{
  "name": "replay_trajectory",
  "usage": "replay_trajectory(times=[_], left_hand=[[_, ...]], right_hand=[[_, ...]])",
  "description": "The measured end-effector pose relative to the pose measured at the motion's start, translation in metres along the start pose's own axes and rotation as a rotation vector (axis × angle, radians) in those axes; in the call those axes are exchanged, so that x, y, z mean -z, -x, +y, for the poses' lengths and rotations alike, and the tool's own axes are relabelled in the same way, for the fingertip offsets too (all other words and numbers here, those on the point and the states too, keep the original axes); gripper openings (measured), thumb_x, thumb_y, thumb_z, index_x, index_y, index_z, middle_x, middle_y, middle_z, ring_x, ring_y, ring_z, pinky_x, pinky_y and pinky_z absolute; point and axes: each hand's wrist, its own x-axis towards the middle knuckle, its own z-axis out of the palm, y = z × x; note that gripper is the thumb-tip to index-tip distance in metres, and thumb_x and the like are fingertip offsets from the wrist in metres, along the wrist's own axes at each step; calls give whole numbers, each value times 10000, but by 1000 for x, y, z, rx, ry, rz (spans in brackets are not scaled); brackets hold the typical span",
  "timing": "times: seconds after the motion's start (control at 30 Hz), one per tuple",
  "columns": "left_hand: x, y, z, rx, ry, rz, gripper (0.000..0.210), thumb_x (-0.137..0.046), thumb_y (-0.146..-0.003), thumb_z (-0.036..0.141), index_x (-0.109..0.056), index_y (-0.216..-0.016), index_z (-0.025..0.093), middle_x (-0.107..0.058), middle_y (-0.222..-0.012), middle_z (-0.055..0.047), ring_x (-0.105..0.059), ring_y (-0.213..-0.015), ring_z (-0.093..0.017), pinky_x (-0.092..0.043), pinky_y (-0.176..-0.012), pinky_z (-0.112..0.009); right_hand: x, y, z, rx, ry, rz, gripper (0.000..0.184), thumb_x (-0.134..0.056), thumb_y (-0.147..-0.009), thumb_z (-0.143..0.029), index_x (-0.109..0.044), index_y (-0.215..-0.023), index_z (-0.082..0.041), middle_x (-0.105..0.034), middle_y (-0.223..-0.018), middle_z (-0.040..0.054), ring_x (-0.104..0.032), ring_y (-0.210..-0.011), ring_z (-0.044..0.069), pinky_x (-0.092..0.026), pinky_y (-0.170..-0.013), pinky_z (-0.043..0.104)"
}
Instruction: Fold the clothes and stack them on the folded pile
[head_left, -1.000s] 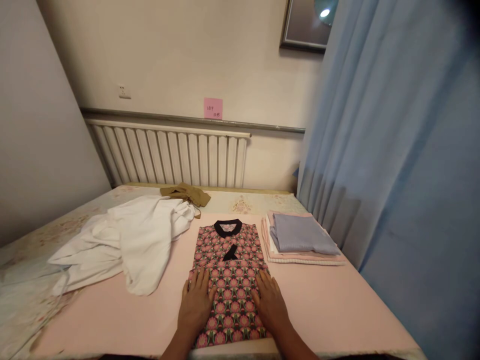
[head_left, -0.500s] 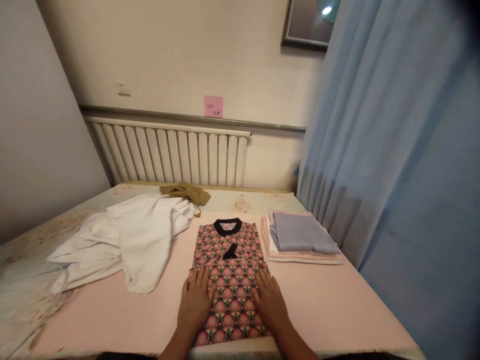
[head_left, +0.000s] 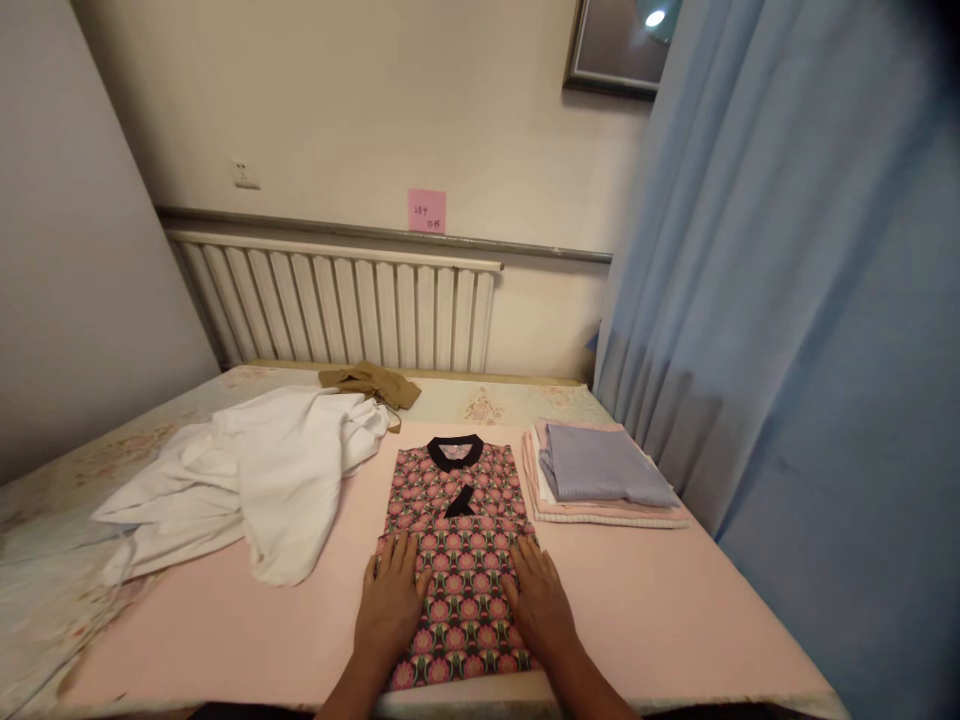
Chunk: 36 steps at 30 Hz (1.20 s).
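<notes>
Head view: rested L hand (head_left: 391,598) and R hand (head_left: 538,600) palm-down on lower half of folded patterned shirt (head_left: 465,590), w/ fingers slightly spread, gripping nothing. Had shirt flat on pink mat (head_left: 645,610), btwn crumpled white cloth (head_left: 281,480) (L) and folded pile (head_left: 604,465) (R). Prob. could've rucked or skewed the top layer if dragged w/ uneven pressure, or knocked the nearby pile askew if swept too far R.

Pink note (head_left: 427,198) on the wall (head_left: 337,130): two short lines of handwriting (head_left: 421,211) (small, blurred), the upper apparently starting with 2, the rest unreadable.
</notes>
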Motion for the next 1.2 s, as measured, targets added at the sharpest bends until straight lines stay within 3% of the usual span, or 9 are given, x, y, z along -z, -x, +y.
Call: replay_trajectory(times=[1.2], left_hand=[[-5,0,-1,-6,4,24,577,-325,-945,463,-407,-1441,179,-379,-1522,-90,-297,-1407,-297,-229,-1119,-506]], right_hand=[[4,-1,1,25,54,-65,467,-404,-954,-352,-514,-1363,-157,-447,-1466,99,-382,-1367,260,-275,-1135,446]])
